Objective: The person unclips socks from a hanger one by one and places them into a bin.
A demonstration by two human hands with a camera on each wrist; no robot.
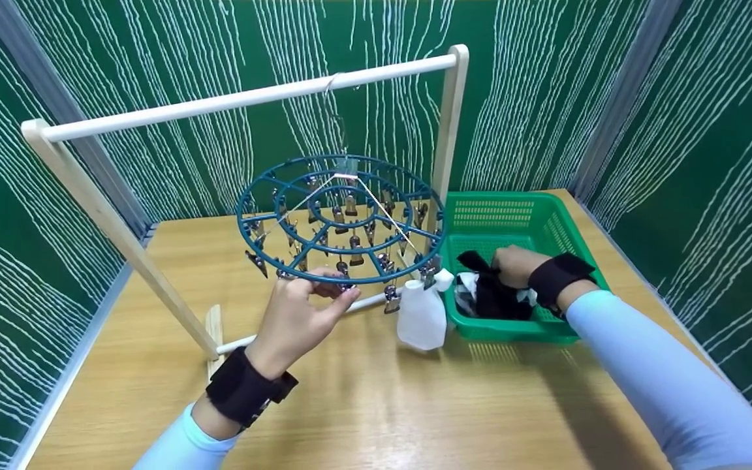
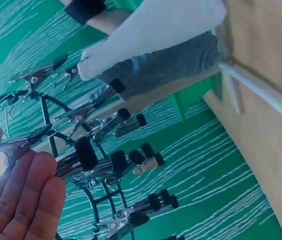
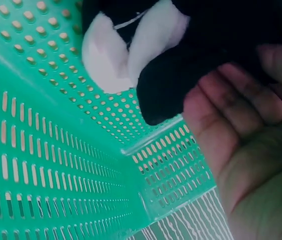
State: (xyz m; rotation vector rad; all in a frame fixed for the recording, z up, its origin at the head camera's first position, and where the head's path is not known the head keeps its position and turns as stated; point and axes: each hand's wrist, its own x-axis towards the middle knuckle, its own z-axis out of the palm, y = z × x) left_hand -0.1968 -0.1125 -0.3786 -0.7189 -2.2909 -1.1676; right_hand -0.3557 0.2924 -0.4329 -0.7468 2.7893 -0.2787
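My left hand [image 1: 297,323] is at the near rim of a round dark-teal clip hanger [image 1: 343,279], pinching one of its metal clips [image 2: 15,147] between thumb and fingers. Over in the green basket [image 1: 513,331], my right hand [image 1: 516,264] grips a black sock [image 1: 477,262], whose rounded end [image 3: 161,92] shows in the right wrist view. Black and white cloth pieces lie beneath that hand. From the hanger's right side hangs a white sock [image 1: 422,320]; the left wrist view shows a grey cloth [image 2: 166,65] behind it.
A wooden rack with a white top bar [image 1: 252,98] carries the hanger by its hook. Several more clips [image 1: 355,248] dangle under the rings. The basket stands on the wooden table [image 1: 363,405], right of the rack's post [image 1: 451,124]. Green patterned walls [image 1: 532,98] enclose the table.
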